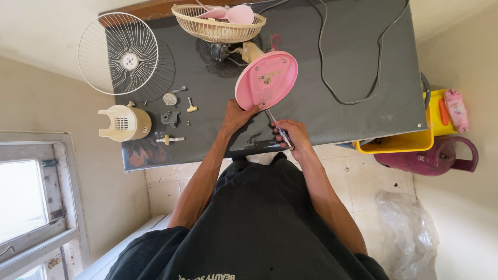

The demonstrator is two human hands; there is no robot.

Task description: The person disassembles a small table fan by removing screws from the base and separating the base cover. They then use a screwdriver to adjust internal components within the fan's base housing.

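The left hand [236, 115] grips the near rim of a pink oval fan base [266, 79], fingers closed around its edge, holding it tipped up on the dark table [363, 122] so its underside faces the camera. The base stands close to the middle of the table's near edge, its long axis slanting from the near left up toward the far right. The right hand [295, 136] is closed around the handle of one screwdriver [277, 128], whose shaft points up and away from the near edge, its tip meeting the lower part of the base's underside.

Behind the base, toward the far edge, sits the cream fan motor [248, 52] with a woven-looking cream grille [218, 26] holding pink blades [233, 13]. One white wire guard [118, 53] overhangs the far left corner. Along the left edge lie one cream motor cover [124, 123] and a scatter of small parts [174, 111] (roughly five or six pieces, too small to count surely). One grey power cord [358, 78] loops across the right half of the table.
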